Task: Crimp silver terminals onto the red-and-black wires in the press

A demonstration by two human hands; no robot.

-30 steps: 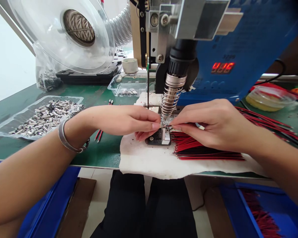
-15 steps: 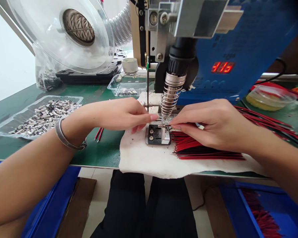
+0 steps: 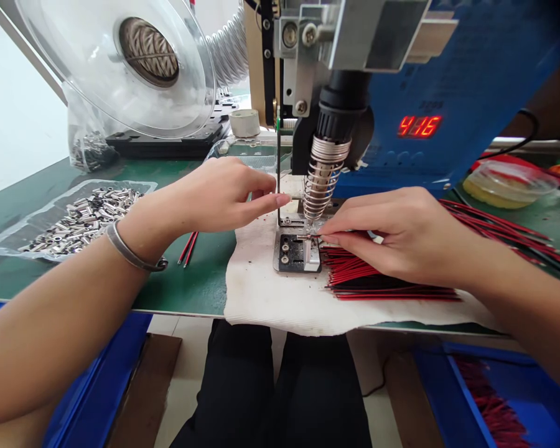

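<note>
My right hand [image 3: 392, 233] is closed in a pinch at the right side of a small black metal fixture [image 3: 293, 254], on a thin wire whose tip lies at the fixture. Directly over that spot stands a soldering iron [image 3: 324, 171] wrapped in a wire spring. A slim upright rod [image 3: 279, 168] runs down left of the iron. Beside the rod my left hand [image 3: 228, 196] hovers with thumb and forefinger apart, nothing visible between them. Under my right hand lies a bundle of red and black wires [image 3: 378, 283] on a white cloth [image 3: 270, 305].
On the left sits a clear tray of small metal connectors [image 3: 84, 218]; two loose red wires [image 3: 188, 249] lie nearby. A clear fume hood [image 3: 93, 68] stands behind. The blue machine [image 3: 448, 81] has a lit red display. More red wires [image 3: 494, 230] and a round plastic tub [image 3: 508, 183] are at right.
My left hand has moved up and back from the fixture, uncovering its left part and now covering some of the rear clear tray. My right hand stays in place. The display digits differ.
</note>
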